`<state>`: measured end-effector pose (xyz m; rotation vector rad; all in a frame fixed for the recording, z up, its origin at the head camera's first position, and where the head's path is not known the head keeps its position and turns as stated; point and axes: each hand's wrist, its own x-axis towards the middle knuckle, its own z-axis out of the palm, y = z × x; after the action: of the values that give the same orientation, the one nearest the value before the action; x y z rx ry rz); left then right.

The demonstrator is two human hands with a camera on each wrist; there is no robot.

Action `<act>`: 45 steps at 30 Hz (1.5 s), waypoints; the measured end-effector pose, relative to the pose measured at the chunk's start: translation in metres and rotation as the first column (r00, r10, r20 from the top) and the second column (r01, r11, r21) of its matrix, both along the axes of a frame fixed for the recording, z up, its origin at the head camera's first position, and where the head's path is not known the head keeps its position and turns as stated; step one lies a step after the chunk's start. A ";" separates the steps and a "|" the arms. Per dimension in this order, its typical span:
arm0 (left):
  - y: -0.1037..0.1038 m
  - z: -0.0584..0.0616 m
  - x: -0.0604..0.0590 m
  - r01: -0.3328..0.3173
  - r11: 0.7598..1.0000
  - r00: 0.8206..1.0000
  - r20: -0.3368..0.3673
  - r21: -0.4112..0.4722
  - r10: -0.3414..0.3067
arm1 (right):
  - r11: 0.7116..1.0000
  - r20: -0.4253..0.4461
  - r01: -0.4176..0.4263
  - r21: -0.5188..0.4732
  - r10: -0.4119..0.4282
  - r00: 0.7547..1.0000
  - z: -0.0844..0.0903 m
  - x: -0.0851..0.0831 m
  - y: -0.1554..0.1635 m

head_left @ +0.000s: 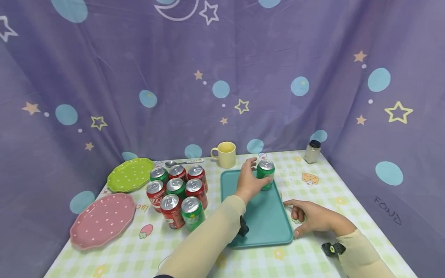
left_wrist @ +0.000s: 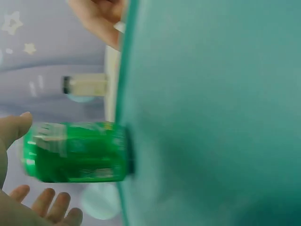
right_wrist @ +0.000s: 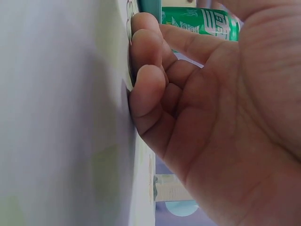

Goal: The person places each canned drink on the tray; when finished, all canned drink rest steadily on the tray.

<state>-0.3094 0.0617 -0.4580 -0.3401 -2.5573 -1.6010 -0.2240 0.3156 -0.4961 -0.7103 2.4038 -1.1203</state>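
Right hand: the person's right hand (head_left: 314, 218) rests on the tabletop (head_left: 351, 193) just beside the near right corner of the teal tray (head_left: 267, 224), fingers (right_wrist: 148, 89) loosely curled against the checked cloth and holding nothing.
Left hand: the left hand (head_left: 251, 180) reaches over the tray, thumb and fingers (left_wrist: 44, 205) spread about the green can (head_left: 265, 174); the left wrist view shows a small gap between hand and can, so whether it grips cannot be told.
Green can: upright on the far end of the teal tray, top unopened, its base on the tray floor in the left wrist view.
Teal tray: lies flat in the middle of the tabletop, with the green can alone standing on it.
Can cluster: eight red and green cans (head_left: 177, 195) stand packed together left of the tray, well apart from both hands.
Plates: a pink dotted plate (head_left: 102, 220) sits at the near left, a green dotted plate (head_left: 130, 174) behind it.
Far edge: a yellow mug (head_left: 225, 154) stands beyond the tray, a spoon (head_left: 184, 162) to its left, and a small dark-lidded jar (head_left: 312, 151) at the far right.
Backdrop: a purple cloth with stars and blue dots (head_left: 222, 77) hangs behind the tabletop.
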 end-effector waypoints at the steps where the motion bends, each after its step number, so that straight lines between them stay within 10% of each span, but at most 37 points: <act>1: -0.003 0.005 0.004 0.009 1.000 1.000 -0.011 0.004 -0.009 | 1.000 -0.001 -0.001 0.000 0.001 1.000 0.000 0.000 0.000; 11: -0.056 0.052 0.061 0.230 0.973 0.958 -0.178 0.020 -0.223 | 0.999 -0.020 -0.008 -0.037 0.007 1.000 -0.003 0.004 0.001; 17: -0.110 0.063 0.090 0.224 0.973 0.943 -0.264 0.048 -0.204 | 0.999 -0.022 -0.021 -0.047 0.020 1.000 -0.004 0.002 0.000; 36: -0.277 0.019 0.111 -0.123 0.991 0.931 -0.352 -0.050 0.098 | 1.000 -0.020 -0.012 -0.027 0.011 1.000 -0.003 0.000 0.003; 45: -0.302 -0.002 0.113 -0.050 0.991 0.950 -0.300 0.124 0.086 | 0.998 -0.034 -0.029 -0.052 0.027 0.999 -0.002 -0.001 0.001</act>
<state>-0.1967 -0.2403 -0.4602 -0.4444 -2.2138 -1.5277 -0.2247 0.3163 -0.4977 -0.7830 2.3919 -1.1736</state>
